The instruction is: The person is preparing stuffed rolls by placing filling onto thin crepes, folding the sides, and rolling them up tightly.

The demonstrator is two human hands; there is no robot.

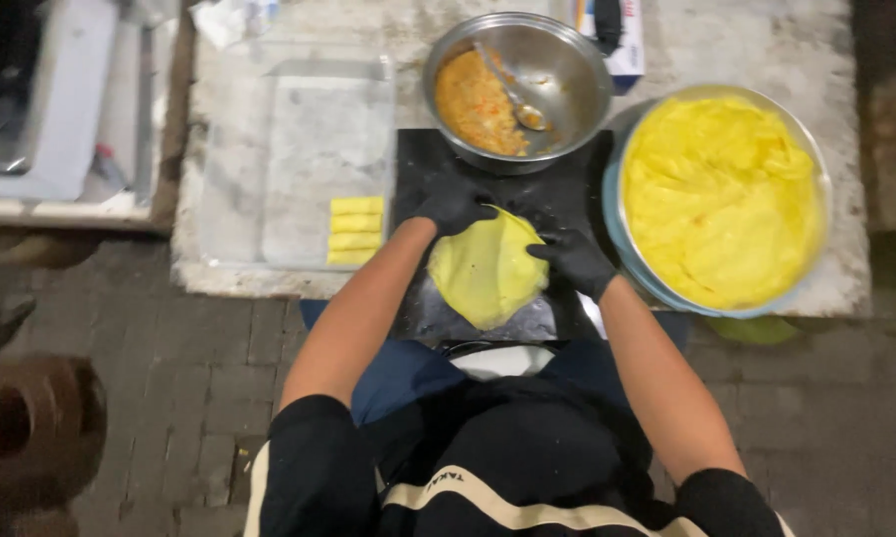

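Worn stone table (746, 40), far of the seated person. Biggest item: one wide bowl (615, 214) at right, stacked with yellow wrapper sheets (726, 199), count not readable. One metal bowl (567, 70) far centre, orange filling (478, 99) on its left side, one spoon (512, 94) resting in it. One clear tray (269, 149) at left, holding four rolled yellow pieces (355, 231) in a column at its near right corner. One black board (567, 194) centre, under the work.

On the board: one round yellow wrapper (486, 270), lying flat, no clear long axis, near edge pointing at the person. Both hands in black gloves sit on its far rim. Left hand (455, 209) at far-left edge, fingers curled down on the sheet, pinching or only pressing, cannot tell. Right hand (575, 261) at right edge, fingertips bent onto the rim, same doubt. The wrapper lies near of the left hand and left of the right hand; both touch it. Filling bowl just far of the left hand; wrapper stack just right of the right hand.
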